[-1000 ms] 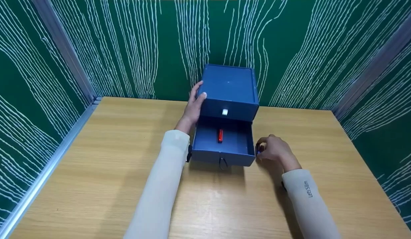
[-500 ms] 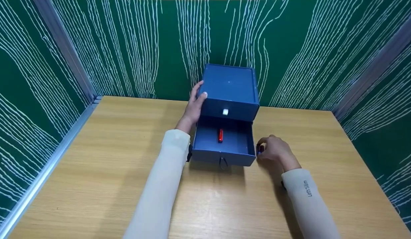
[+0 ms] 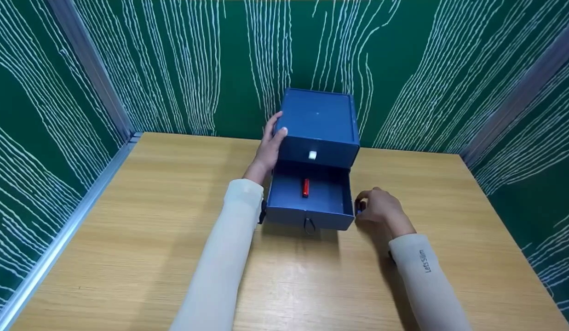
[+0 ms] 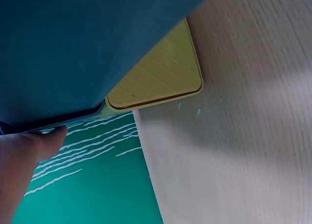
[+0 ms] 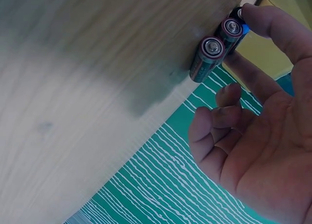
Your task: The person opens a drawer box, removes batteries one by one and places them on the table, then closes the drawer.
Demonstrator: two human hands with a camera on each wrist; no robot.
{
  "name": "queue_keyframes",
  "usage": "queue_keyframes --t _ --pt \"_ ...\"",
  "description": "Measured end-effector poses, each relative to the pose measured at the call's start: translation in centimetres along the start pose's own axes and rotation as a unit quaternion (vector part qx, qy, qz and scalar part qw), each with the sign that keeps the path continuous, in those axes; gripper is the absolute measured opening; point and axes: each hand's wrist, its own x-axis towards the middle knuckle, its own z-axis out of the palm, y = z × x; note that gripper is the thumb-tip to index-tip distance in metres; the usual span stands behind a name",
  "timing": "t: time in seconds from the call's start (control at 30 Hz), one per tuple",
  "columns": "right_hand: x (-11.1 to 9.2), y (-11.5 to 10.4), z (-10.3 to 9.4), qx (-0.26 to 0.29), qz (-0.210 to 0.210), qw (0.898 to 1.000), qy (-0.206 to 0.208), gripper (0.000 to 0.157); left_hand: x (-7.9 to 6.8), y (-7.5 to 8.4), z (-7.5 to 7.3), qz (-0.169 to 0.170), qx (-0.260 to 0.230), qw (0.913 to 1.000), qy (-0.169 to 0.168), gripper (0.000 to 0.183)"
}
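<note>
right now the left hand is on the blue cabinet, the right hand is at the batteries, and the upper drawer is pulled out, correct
Not quite: the head view shows the lower drawer pulled out; the upper drawer, with the white knob, is shut. The left hand is on the blue cabinet and the right hand at the batteries.

Across the top of the head view, green back wall (image 3: 238, 69) striped with wavy white lines; at far left and right, side walls (image 3: 532, 193) in the same pattern; grey posts (image 3: 92, 69) slanting down upper left and upper right; wood-grained worktop (image 3: 151, 207) filling the lower middle, with a metal strip (image 3: 68, 230) along its left edge
</note>
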Motion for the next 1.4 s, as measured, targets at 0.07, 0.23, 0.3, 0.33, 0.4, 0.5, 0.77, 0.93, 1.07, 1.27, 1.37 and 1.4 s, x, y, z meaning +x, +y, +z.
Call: queue_keyframes --t 0.07,0.23,0.3,0.33,0.4,0.5,0.77,0.93,1.07,1.27,1.37,1.4 --pt "0.0 0.0 -0.1 0.002 0.002 1.000 -0.001 0.047 0.0 0.0 0.0 -0.002 -0.001 1.0000 0.001 0.051" --pt "-0.1 0.0 -0.2 0.007 0.000 1.000 -0.003 0.049 0.0 0.1 0.1 -0.003 -0.001 1.0000 0.001 0.051" --pt "-0.2 0.1 -0.3 0.012 0.003 1.000 -0.010 0.053 0.0 0.1 0.0 -0.005 0.000 1.0000 -0.001 0.051" --pt "-0.2 0.0 -0.4 0.014 0.008 1.000 -0.013 0.055 0.0 0.1 0.0 -0.006 0.002 1.0000 -0.001 0.051" --pt "-0.3 0.0 -0.5 0.023 0.019 0.999 -0.022 0.060 0.0 0.1 0.0 -0.005 0.002 1.0000 -0.003 0.051" --pt "-0.5 0.0 -0.8 0.035 0.031 0.998 -0.030 0.065 0.0 0.0 0.0 -0.003 0.000 1.0000 -0.003 0.051" --pt "-1.0 0.0 -1.3 0.022 0.014 1.000 0.004 0.054 0.1 -0.4 -0.1 0.001 -0.006 1.0000 0.000 0.051" --pt "-1.2 0.1 -1.6 0.019 0.005 0.999 0.026 0.047 0.9 -1.6 -0.2 0.003 -0.002 1.0000 0.007 0.049" --pt "-1.2 0.0 -1.8 0.031 0.010 0.999 0.029 0.044 1.2 -2.1 -0.3 -0.001 0.007 0.9999 0.011 0.047" --pt "-1.5 -0.2 -2.3 0.045 0.014 0.998 0.035 0.045 0.5 -1.0 -0.2 -0.015 0.001 0.9999 0.007 0.050" --pt "-1.7 -0.4 -2.5 0.047 0.015 0.998 0.039 0.044 0.0 -0.2 0.0 -0.020 -0.002 0.9998 0.004 0.049" --pt "-1.7 -0.5 -2.6 0.048 0.014 0.998 0.041 0.044 -0.1 0.0 0.0 -0.020 -0.002 0.9998 0.003 0.050"
